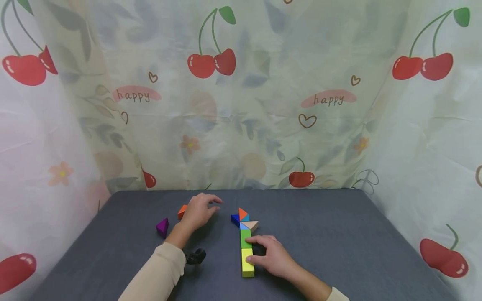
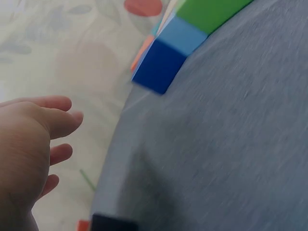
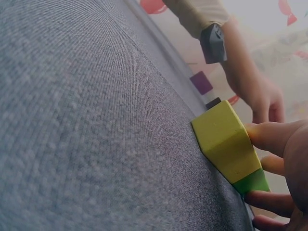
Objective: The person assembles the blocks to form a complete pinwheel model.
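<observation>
My left hand (image 1: pixel 198 211) hovers over the far left of the table with loosely bent fingers and nothing in them. Partly behind it lies an orange block (image 1: pixel 182 211). My right hand (image 1: pixel 276 257) touches a row of blocks from the right, thumb on the yellow block (image 1: pixel 247 267) and a fingertip on the green block (image 1: pixel 245 237). Beyond the green one, small triangular pieces meet: a light blue piece (image 2: pixel 183 34), a tan triangle (image 1: pixel 251 225), a dark blue triangle (image 2: pixel 159 66), and an orange triangle (image 1: pixel 242 214) beside a blue one (image 1: pixel 246 218).
A purple triangular block (image 1: pixel 162 228) lies on the left of the dark grey table (image 1: pixel 324 234). A black device (image 1: pixel 195 256) is strapped at my left wrist. A curtain printed with cherries (image 1: pixel 241 125) hangs behind the table's far edge and along both sides.
</observation>
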The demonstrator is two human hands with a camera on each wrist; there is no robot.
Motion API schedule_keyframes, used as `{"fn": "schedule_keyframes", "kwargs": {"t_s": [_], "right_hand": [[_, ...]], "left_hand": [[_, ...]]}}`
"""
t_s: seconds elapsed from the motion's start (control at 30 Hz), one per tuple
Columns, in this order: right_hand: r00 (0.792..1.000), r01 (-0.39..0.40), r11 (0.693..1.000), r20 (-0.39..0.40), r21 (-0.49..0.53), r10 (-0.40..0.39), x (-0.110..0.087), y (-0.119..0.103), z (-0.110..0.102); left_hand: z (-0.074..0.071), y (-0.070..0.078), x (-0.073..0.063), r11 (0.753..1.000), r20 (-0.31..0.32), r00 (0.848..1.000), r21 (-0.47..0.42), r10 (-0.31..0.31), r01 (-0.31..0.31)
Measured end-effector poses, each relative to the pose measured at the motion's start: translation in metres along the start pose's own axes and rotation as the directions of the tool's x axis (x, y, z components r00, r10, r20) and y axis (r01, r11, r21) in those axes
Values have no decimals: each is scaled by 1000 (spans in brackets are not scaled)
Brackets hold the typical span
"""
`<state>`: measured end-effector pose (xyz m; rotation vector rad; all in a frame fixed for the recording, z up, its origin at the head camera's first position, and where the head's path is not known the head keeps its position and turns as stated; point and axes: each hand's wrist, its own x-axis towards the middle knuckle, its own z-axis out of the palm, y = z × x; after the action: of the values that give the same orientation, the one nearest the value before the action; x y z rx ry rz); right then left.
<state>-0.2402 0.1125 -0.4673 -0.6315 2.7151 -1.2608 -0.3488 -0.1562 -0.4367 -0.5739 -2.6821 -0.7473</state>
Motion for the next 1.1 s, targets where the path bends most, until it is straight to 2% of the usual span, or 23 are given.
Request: {"fn": "schedule_keyframes", "kwargs": {"t_s": [0.27, 0.53, 1.1], "right_hand": [[1000, 16, 1000, -4, 2, -16, -2, 1, 0], [1000, -1, 1000, 1, 4, 1, -3, 0, 0], [1000, 14, 1000, 1, 3, -14, -3, 2, 0]], "left_hand": [[-22, -20, -3, 997, -34, 999, 77, 0, 3], [-34, -40, -12, 991, -27, 999, 130, -32, 35], [-31, -66, -29, 968, -52, 997, 242, -53, 64]]}}
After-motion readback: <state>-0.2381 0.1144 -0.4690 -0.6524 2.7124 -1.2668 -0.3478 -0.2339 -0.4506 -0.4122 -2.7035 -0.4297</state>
